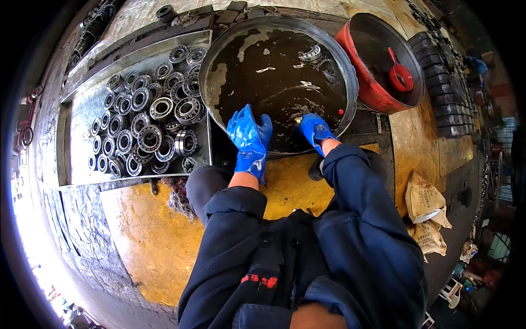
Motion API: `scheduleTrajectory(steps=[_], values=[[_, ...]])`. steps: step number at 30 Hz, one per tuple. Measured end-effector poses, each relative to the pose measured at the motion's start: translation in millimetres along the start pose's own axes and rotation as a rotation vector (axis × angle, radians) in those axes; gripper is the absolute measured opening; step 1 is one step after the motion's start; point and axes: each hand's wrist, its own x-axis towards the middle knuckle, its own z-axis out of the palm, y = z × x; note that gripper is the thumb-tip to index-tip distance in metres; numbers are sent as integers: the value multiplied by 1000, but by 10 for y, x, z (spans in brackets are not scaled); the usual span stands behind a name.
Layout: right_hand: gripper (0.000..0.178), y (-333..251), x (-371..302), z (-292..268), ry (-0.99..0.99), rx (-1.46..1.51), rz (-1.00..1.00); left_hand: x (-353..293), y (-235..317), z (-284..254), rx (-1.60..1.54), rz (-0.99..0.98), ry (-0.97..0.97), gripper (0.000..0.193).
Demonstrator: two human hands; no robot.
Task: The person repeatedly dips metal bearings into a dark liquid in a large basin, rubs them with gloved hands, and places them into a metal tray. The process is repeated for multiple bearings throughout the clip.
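Harsh daylight glare, fisheye-bent edges

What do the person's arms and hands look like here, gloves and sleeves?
Both hands wear glossy bright blue rubber gloves: left hand, right hand. The gloves end at the wrists. Both arms are in loose dark navy work-jacket sleeves, creased, with no visible markings.

Glossy blue rubber gloves (249,140) dip into a round, dull grey metal basin (350,82) of dark oily liquid beside shiny steel ring bearings (148,120).

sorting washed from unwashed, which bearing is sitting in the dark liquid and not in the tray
The lone bearing at the far side of the round metal basin, partly sunk in dark liquid. All the others lie packed together in the flat tray on the left.
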Motion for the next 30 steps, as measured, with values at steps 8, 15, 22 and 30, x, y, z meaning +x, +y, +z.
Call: scheduleTrajectory(steps=[8,15,22,30], values=[[31,-552,106,-264,-351,-781,-381,-9,0,-2,20,-6,-12,53],[32,21,33,-39,-119,-129,-27,-11,1,-4,3,-18,-33,55],[29,-617,103,-219,-378,-621,-174,-27,-58,-18,21,-42,-46,56],[37,28,51,-16,-133,23,56,-18,-19,40,-4,-27,-10,56]])
